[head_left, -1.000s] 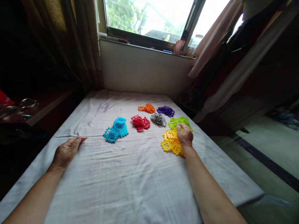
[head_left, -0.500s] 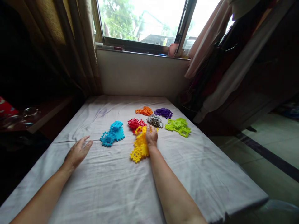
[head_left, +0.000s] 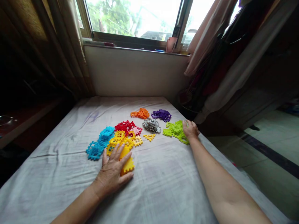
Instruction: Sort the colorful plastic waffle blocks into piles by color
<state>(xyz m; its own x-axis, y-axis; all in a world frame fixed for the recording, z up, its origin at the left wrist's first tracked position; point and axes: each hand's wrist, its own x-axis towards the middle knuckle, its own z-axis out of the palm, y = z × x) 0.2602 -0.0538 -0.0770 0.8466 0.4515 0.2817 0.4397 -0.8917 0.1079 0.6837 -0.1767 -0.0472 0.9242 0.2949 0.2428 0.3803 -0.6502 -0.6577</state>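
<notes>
Piles of flat plastic interlocking pieces lie on a bed covered with a pale sheet (head_left: pixel 154 186). My left hand (head_left: pixel 113 171) lies flat with spread fingers on the near end of the yellow pile (head_left: pixel 123 141), a yellow piece beside its thumb. Beside it sit the blue pile (head_left: pixel 99 144) and the red pile (head_left: pixel 126 127). My right hand (head_left: pixel 191 130) rests with curled fingers on the right edge of the lime-green pile (head_left: pixel 174 131). A single yellow piece (head_left: pixel 149 137) lies apart, in front of the grey pile (head_left: pixel 151 125).
An orange pile (head_left: pixel 140 114) and a purple pile (head_left: pixel 161 115) lie farther back. A low wall with a window sill (head_left: pixel 130 48) closes the far end; a pink cup (head_left: pixel 170 45) stands on it. Curtains hang on both sides. The bed's right edge drops to a tiled floor (head_left: pixel 268 155).
The yellow pile has been swept from the right side to the middle, next to the blue and red piles. My left hand moved onto it; my right hand went back to the green pile.
</notes>
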